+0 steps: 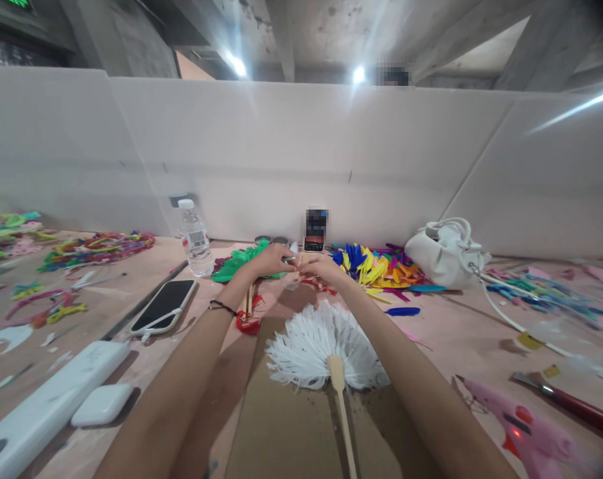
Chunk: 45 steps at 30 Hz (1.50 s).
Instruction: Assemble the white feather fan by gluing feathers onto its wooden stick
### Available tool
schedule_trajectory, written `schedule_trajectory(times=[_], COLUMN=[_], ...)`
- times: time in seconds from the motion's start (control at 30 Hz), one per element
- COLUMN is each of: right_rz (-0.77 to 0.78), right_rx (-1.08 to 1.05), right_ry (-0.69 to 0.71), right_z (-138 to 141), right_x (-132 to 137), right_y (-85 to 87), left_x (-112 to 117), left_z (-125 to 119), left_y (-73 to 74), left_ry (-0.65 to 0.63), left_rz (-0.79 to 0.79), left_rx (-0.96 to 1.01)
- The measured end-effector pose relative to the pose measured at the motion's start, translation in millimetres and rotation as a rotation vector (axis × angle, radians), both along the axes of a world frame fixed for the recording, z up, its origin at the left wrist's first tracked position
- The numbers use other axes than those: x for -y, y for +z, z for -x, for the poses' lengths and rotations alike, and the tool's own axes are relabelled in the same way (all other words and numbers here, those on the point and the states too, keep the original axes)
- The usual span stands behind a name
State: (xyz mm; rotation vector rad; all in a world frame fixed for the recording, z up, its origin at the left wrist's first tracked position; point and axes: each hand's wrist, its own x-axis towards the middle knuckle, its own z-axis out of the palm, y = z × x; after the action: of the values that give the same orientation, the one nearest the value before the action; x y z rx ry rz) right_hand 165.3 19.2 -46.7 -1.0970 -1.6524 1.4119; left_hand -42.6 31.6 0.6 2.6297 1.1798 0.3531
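My left hand [272, 259] and my right hand [320, 267] reach forward and meet at the fingertips beyond the cardboard [281, 426]. The fingers of both are drawn together, and whatever is between them is too small to make out. A whitish sliver shows by the left fingertips. Below the hands, a white feather fan [306, 342] with a pale wooden handle [342, 399] lies on the cardboard. Green feathers [236, 263] are beside my left hand, above some red material [248, 324]. Yellow, blue and orange feathers [375, 266] are heaped right of my right hand.
A water bottle [195, 243], a phone [164, 307] and a white power bank [56, 399] stand or lie at left. Another phone [315, 229] leans at the back panel. At right are a white bag [443, 256], a pink glue gun [523, 422] and a dark-red-handled tool [575, 406].
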Motion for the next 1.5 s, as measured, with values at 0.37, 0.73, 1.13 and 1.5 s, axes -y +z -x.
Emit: schedule_trajectory(times=[0.37,0.73,1.13,1.5], right_rz=[0.035,0.210,0.301,0.215], right_rx=[-0.170,-0.350,-0.471,-0.328], right_ry=[-0.008,-0.131,-0.248,-0.161], right_z=[-3,4,-5,-12], right_x=[-2,0,-10,0], right_y=[-2.5,2.8,4.1,33.9], left_x=[-1,2,-5,27], left_z=[-8,-15,-9,31], left_y=[-8.0,-14.2,-11.2,30.2], left_ry=[0.003,0.118,0.118,0.035], left_rz=[-0.057,-0.101,-0.107,-0.013], left_rx=[0.101,0.252,0.251,-0.025])
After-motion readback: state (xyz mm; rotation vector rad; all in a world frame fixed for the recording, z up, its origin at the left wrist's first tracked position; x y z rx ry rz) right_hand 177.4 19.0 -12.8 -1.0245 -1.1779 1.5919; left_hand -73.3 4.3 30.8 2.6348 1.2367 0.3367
